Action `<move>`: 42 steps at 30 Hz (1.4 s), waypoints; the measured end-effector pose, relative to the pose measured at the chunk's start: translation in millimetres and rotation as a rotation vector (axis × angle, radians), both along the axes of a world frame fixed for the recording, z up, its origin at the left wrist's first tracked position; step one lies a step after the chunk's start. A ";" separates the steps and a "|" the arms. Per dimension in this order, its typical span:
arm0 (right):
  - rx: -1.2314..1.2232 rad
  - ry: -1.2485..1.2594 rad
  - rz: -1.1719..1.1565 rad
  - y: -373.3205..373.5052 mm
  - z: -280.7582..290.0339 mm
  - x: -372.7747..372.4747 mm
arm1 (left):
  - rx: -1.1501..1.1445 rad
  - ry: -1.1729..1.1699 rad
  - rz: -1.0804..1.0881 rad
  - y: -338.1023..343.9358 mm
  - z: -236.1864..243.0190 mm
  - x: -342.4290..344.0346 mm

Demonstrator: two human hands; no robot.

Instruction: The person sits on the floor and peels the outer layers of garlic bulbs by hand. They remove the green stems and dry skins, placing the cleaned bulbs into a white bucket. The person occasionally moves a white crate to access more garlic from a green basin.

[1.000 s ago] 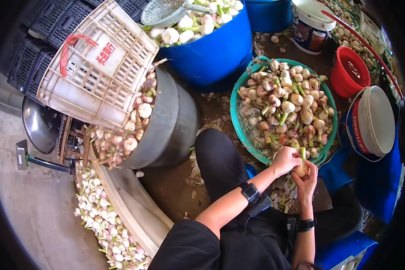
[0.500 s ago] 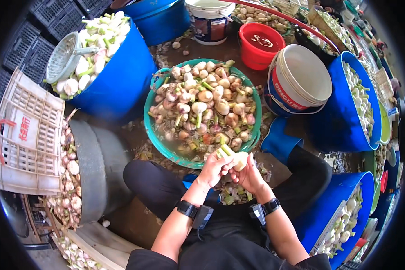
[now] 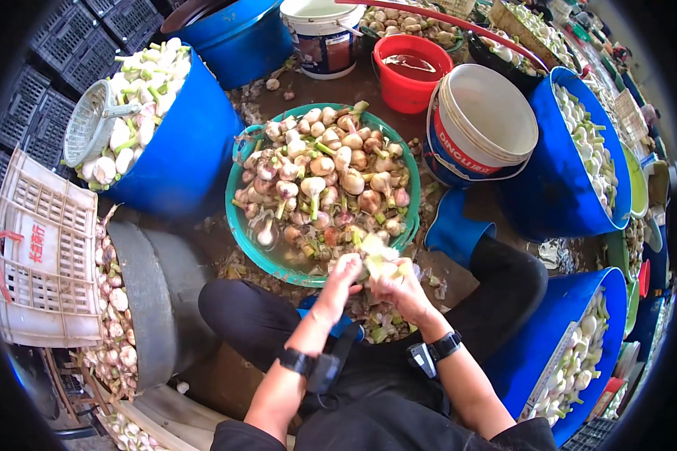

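Note:
Just over the near rim of a green tub (image 3: 237, 225), a garlic bulb (image 3: 381, 259) is between my two hands, smeared by motion. My right hand (image 3: 400, 292) is closed around its near side, with pale skin or stem showing at the fingers. On its other side is my left hand (image 3: 338, 284), its fingers close to the bulb; blur hides whether they grip it. Heaped in the tub are many unpeeled garlic bulbs (image 3: 312, 188) with short green stems, some lying in cloudy water.
Blue barrels of peeled garlic stand at the left (image 3: 195, 143) and right (image 3: 530, 173). A grey drum (image 3: 162, 301) holds more bulbs beside a pale plastic crate (image 3: 45, 255). Beyond the tub are a red bucket (image 3: 399, 86) and white bucket (image 3: 489, 113). Peelings litter the floor between my legs.
The whole view has shifted slightly. The bulb, earlier held plainly by both hands with its stem up-left, is now blurred, and my right hand has closed into a fist around it.

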State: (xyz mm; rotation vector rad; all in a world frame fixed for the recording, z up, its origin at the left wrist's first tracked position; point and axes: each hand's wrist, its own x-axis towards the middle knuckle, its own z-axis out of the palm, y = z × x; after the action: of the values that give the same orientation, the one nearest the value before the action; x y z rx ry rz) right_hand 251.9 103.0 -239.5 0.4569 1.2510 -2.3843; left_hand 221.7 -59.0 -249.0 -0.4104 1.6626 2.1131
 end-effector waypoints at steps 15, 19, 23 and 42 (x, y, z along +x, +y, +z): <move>-0.096 0.083 0.033 2.2 13.4 6.2 | 0.212 -0.027 0.119 15.5 -4.3 -6.7; -0.122 0.102 -0.195 7.2 6.6 0.7 | -0.405 0.202 -0.137 11.5 -13.3 -0.8; -0.088 0.100 -0.402 21.1 11.3 -10.1 | -0.733 0.290 -0.840 -7.5 -42.4 29.7; -0.989 0.387 -0.424 114.1 100.0 36.6 | -1.121 0.472 -0.466 -47.6 -40.9 -41.6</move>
State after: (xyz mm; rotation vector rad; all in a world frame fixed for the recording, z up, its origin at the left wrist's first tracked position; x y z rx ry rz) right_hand 288.5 217.2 -139.4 -0.0768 -0.0576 -3.1509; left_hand 180.1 -106.6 -289.9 0.2046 2.7706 0.8153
